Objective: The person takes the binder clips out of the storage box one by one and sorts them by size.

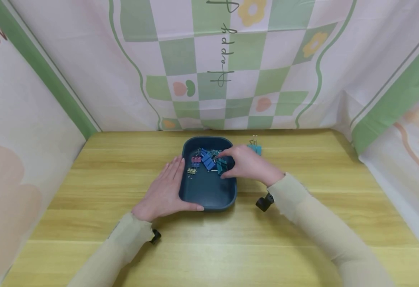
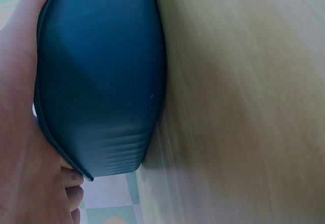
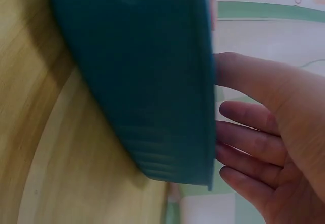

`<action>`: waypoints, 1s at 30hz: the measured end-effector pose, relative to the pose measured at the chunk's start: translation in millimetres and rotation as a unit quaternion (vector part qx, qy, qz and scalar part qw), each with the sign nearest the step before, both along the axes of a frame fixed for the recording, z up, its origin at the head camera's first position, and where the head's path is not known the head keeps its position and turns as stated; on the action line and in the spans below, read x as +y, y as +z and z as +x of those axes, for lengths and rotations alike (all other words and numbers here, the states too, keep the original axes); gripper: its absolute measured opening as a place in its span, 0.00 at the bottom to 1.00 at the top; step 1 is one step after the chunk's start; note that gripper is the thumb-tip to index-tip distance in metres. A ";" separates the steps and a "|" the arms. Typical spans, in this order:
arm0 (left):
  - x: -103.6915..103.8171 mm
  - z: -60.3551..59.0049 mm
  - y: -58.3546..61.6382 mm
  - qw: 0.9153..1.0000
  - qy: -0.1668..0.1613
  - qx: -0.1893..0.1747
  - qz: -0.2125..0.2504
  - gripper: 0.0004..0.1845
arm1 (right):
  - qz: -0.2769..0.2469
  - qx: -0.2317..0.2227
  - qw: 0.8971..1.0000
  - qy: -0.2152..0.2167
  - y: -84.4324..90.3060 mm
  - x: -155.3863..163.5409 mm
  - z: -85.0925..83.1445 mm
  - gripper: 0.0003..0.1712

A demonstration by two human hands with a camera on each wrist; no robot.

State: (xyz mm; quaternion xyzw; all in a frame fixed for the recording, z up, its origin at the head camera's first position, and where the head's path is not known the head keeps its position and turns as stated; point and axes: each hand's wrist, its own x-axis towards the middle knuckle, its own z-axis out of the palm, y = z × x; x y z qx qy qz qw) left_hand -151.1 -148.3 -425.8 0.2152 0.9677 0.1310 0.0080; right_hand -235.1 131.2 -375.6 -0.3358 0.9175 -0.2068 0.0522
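A dark teal tray [image 1: 209, 204] sits mid-table with several coloured binder clips [image 1: 205, 160] in its far half. My left hand [image 1: 164, 191] lies flat against the tray's left wall, fingers straight and thumb along the front rim. My right hand [image 1: 225, 164] reaches in from the right, thumb and index finger pinching a dark teal binder clip [image 1: 219, 168]. In the left wrist view the tray's outer wall [image 2: 101, 82] fills the frame beside my palm [image 2: 20, 132]. In the right wrist view the tray [image 3: 142, 71] hides the clips, and only my fingers [image 3: 254, 148] show past its rim.
One light teal binder clip [image 1: 255, 148] lies on the wooden table [image 1: 303, 223] just right of the tray's far corner. Patterned cloth walls [image 1: 209, 63] close in the table at the back and on both sides.
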 end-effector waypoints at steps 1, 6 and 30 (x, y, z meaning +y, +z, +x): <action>0.1 0.1 0.5 1.000 0.000 -0.001 -0.001 0.80 | 0.007 -0.001 1.000 -0.002 -1.7 -1.5 -1.4 0.34; 0.3 0.0 0.9 1.000 0.000 -0.002 -0.001 0.80 | 0.025 -0.006 1.000 -0.009 -9.1 -7.5 -8.8 0.35; 0.6 2.5 2.7 1.000 -0.008 0.008 0.010 0.79 | 0.093 0.021 0.995 0.028 -18.8 -25.9 0.9 0.21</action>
